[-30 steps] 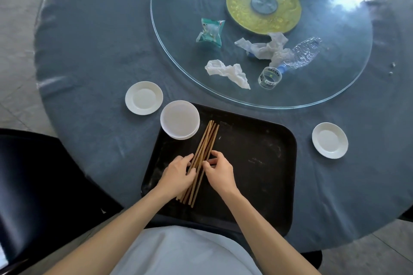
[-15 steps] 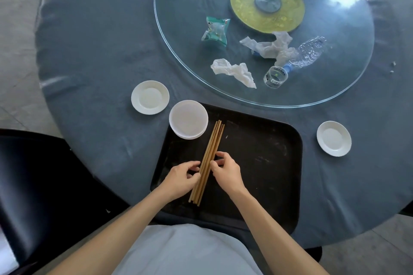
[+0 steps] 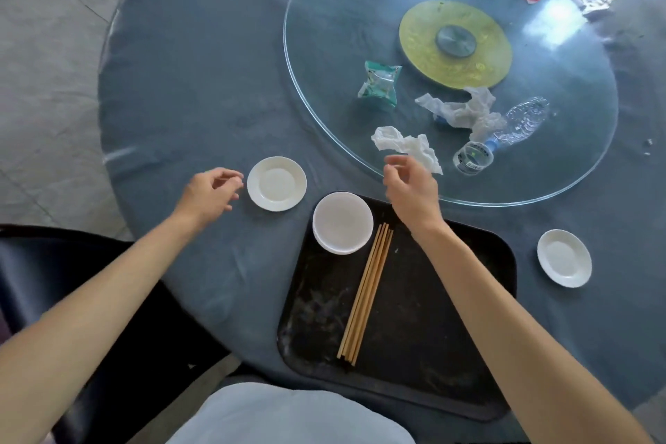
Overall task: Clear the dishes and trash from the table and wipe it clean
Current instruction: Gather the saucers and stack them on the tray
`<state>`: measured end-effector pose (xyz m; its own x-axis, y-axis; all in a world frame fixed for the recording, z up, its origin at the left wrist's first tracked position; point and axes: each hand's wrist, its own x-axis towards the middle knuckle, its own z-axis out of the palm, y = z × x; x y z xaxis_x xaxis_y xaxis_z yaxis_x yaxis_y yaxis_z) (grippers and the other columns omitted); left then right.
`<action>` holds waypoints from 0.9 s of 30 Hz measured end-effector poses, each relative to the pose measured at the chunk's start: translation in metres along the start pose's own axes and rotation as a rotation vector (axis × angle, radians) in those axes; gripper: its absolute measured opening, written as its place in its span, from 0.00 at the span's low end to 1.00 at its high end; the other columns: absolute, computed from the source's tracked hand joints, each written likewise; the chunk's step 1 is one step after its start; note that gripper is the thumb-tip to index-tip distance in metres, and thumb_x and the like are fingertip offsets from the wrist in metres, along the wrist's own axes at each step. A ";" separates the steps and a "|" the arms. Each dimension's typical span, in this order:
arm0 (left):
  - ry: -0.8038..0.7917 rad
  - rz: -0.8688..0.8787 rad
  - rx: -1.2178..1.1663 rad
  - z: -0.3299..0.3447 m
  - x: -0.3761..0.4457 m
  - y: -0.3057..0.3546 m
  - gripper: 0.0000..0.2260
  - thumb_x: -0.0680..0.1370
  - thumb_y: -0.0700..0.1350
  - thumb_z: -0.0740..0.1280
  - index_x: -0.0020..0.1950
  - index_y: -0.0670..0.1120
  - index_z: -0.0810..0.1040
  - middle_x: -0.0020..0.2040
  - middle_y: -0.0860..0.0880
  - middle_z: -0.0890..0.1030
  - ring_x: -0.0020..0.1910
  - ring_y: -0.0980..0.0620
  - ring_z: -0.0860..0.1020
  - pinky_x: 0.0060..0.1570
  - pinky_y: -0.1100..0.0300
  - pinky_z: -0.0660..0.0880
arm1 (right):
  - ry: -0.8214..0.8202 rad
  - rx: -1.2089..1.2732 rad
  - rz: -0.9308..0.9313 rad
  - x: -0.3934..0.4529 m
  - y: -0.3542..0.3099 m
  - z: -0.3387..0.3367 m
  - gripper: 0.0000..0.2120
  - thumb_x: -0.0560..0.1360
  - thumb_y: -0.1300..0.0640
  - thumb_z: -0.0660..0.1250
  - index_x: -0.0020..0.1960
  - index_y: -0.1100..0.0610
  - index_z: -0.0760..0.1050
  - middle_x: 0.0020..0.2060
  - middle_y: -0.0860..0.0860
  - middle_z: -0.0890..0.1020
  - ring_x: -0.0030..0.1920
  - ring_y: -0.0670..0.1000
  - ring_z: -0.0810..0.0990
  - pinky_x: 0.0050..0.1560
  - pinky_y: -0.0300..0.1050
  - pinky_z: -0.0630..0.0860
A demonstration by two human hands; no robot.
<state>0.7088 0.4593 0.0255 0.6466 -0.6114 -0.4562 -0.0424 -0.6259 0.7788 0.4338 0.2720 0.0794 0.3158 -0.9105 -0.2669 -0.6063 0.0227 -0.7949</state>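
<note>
Both hands are empty, fingers loosely curled. The left hand hovers just beside the small white ceramic saucer on the counter; probably light, slick and breakable, so pinch its rim. The right hand nears the crumpled white napkin.

A black tray lies at the near edge of the round desk. On it lie a bundle of wooden chopsticks, side by side, and a stack of white bowls at its far left corner. One white saucer sits left of the tray, another white saucer right of it. On the glass turntable lie two crumpled napkins, a green wrapper and a crushed plastic bottle.
</note>
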 end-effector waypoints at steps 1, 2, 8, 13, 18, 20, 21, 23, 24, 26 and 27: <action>0.058 -0.036 -0.060 -0.006 0.012 0.002 0.05 0.81 0.42 0.65 0.53 0.47 0.81 0.51 0.47 0.83 0.46 0.47 0.81 0.44 0.55 0.79 | -0.007 0.014 -0.026 0.013 -0.015 0.009 0.13 0.80 0.53 0.63 0.61 0.53 0.80 0.48 0.48 0.84 0.53 0.50 0.84 0.59 0.55 0.82; 0.105 -0.072 -0.102 -0.009 0.024 0.000 0.05 0.81 0.42 0.65 0.51 0.48 0.80 0.50 0.47 0.82 0.45 0.47 0.80 0.44 0.55 0.79 | -0.034 0.025 -0.037 0.026 -0.026 0.020 0.12 0.80 0.53 0.62 0.59 0.52 0.81 0.46 0.47 0.84 0.51 0.49 0.84 0.58 0.55 0.82; 0.037 -0.282 -0.155 0.009 0.052 -0.028 0.07 0.79 0.38 0.67 0.57 0.42 0.79 0.46 0.46 0.79 0.38 0.50 0.77 0.47 0.53 0.80 | -0.405 -0.174 0.156 0.070 -0.047 0.118 0.08 0.76 0.59 0.63 0.47 0.58 0.81 0.40 0.53 0.80 0.37 0.53 0.78 0.46 0.50 0.79; -0.049 -0.316 -0.285 0.028 0.055 -0.030 0.12 0.79 0.39 0.67 0.62 0.44 0.77 0.51 0.48 0.81 0.43 0.51 0.79 0.48 0.56 0.81 | -0.453 -0.307 0.308 0.074 -0.036 0.155 0.05 0.75 0.59 0.61 0.48 0.60 0.74 0.40 0.54 0.73 0.41 0.55 0.73 0.45 0.51 0.81; -0.049 -0.341 -0.312 0.036 0.059 -0.027 0.14 0.77 0.36 0.65 0.56 0.52 0.80 0.44 0.50 0.82 0.44 0.49 0.79 0.55 0.48 0.81 | -0.440 -0.219 0.403 0.078 -0.033 0.166 0.20 0.77 0.58 0.59 0.67 0.50 0.76 0.57 0.49 0.77 0.42 0.49 0.78 0.55 0.54 0.84; -0.034 -0.329 -0.333 0.038 0.059 -0.025 0.17 0.77 0.33 0.64 0.58 0.51 0.81 0.44 0.48 0.82 0.44 0.49 0.80 0.50 0.52 0.83 | -0.425 -0.170 0.426 0.080 -0.031 0.168 0.20 0.77 0.59 0.59 0.67 0.49 0.76 0.59 0.50 0.77 0.44 0.49 0.80 0.55 0.54 0.85; -0.028 -0.320 -0.355 0.038 0.059 -0.022 0.17 0.77 0.32 0.65 0.59 0.49 0.81 0.46 0.47 0.81 0.45 0.49 0.81 0.46 0.56 0.83 | -0.412 -0.146 0.434 0.080 -0.030 0.168 0.20 0.77 0.60 0.59 0.66 0.49 0.76 0.60 0.50 0.77 0.46 0.49 0.80 0.54 0.54 0.85; -0.026 -0.297 -0.393 0.036 0.058 -0.013 0.16 0.77 0.31 0.67 0.60 0.48 0.81 0.48 0.45 0.81 0.46 0.50 0.81 0.44 0.60 0.82 | -0.392 -0.117 0.418 0.078 -0.031 0.163 0.19 0.77 0.61 0.60 0.64 0.49 0.77 0.58 0.51 0.78 0.47 0.51 0.82 0.54 0.55 0.85; -0.029 -0.284 -0.407 0.034 0.057 -0.007 0.16 0.77 0.30 0.67 0.59 0.48 0.81 0.49 0.45 0.80 0.46 0.50 0.81 0.46 0.59 0.82 | -0.380 -0.102 0.403 0.077 -0.033 0.158 0.19 0.76 0.62 0.60 0.63 0.49 0.77 0.57 0.51 0.78 0.47 0.52 0.83 0.53 0.55 0.85; -0.047 -0.254 -0.425 0.031 0.054 0.007 0.17 0.78 0.29 0.66 0.60 0.46 0.81 0.48 0.45 0.79 0.48 0.48 0.81 0.50 0.56 0.82 | -0.350 -0.050 0.376 0.074 -0.035 0.141 0.19 0.73 0.64 0.62 0.60 0.48 0.79 0.55 0.51 0.79 0.46 0.52 0.84 0.52 0.55 0.85; -0.061 -0.234 -0.426 0.031 0.053 0.016 0.17 0.78 0.28 0.66 0.62 0.44 0.81 0.47 0.45 0.79 0.49 0.48 0.81 0.52 0.55 0.82 | -0.335 -0.015 0.366 0.073 -0.036 0.130 0.19 0.71 0.64 0.64 0.58 0.47 0.79 0.53 0.52 0.81 0.46 0.53 0.85 0.51 0.56 0.86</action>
<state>0.7186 0.4019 0.0006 0.5553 -0.5133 -0.6544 0.4222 -0.5039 0.7535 0.5732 0.2586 0.0182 0.2960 -0.6607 -0.6898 -0.7308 0.3083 -0.6090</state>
